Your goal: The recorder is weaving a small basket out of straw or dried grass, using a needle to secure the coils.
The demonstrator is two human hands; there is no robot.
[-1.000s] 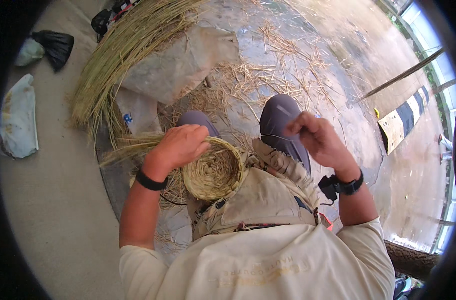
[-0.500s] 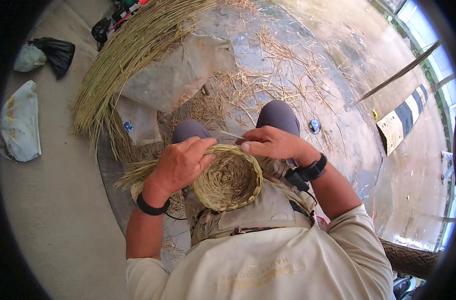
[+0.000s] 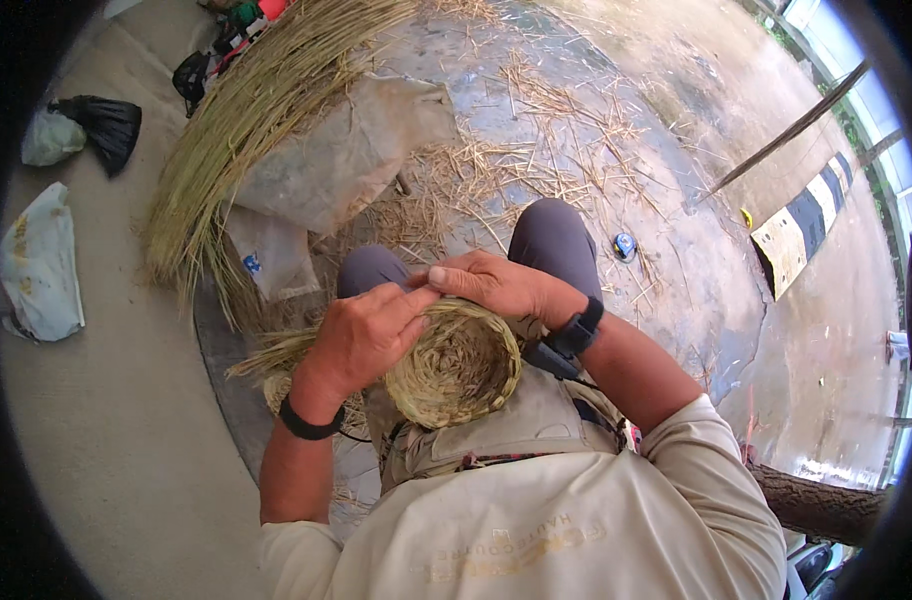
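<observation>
A round, shallow basket (image 3: pixel 456 370) of coiled straw rests on my lap, its hollow facing up. My left hand (image 3: pixel 361 335) is closed on the far left part of the basket's rim, thumb inside the edge. Right beside those fingers is my right hand (image 3: pixel 501 285), bent over the far rim with its fingers pressed together against the left fingertips. Whatever the right fingers pinch is hidden beneath them. Loose straw ends (image 3: pixel 276 352) stick out to the left, past my left wrist.
A large bundle of long straw (image 3: pixel 246 130) lies ahead on the left, beside a grey cloth sheet (image 3: pixel 326 160). Straw scraps (image 3: pixel 566 110) litter the ground sheet. A small blue round tape measure (image 3: pixel 625 246) lies right of my knee. Plastic bags (image 3: pixel 44 265) sit far left.
My right hand has moved left along the rim to meet my left hand. The thin pale strip that showed between the hands is now out of sight. The basket has barely shifted.
</observation>
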